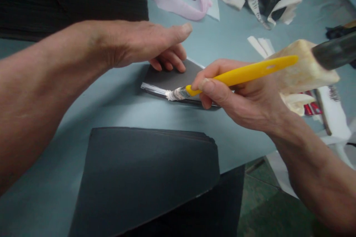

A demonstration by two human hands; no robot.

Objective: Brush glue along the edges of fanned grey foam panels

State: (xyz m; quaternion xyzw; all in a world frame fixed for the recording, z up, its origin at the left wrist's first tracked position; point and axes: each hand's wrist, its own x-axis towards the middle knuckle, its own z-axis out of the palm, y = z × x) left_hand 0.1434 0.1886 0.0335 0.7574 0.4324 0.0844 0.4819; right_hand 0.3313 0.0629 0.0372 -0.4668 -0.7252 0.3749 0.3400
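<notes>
My right hand (236, 96) is closed around a paintbrush (247, 72) with a yellow handle. White paste coats its bristles, which touch the near edge of a small stack of dark sheets (169, 79). A strip of wet white paste runs along that edge to the left corner. My left hand (155, 42) rests over the stack, fingertips on the top sheet and thumb stretched out to the right. In front of the stack lies a larger pile of dark, angled panels (150, 170).
A tall stack of black material (75, 3) stands at the back left. Fabric scraps, including a pink strip (178, 3), lie at the back. A cream-coloured container (303, 66) stands at the right on the blue-grey table (116, 107), whose front edge shows at lower right.
</notes>
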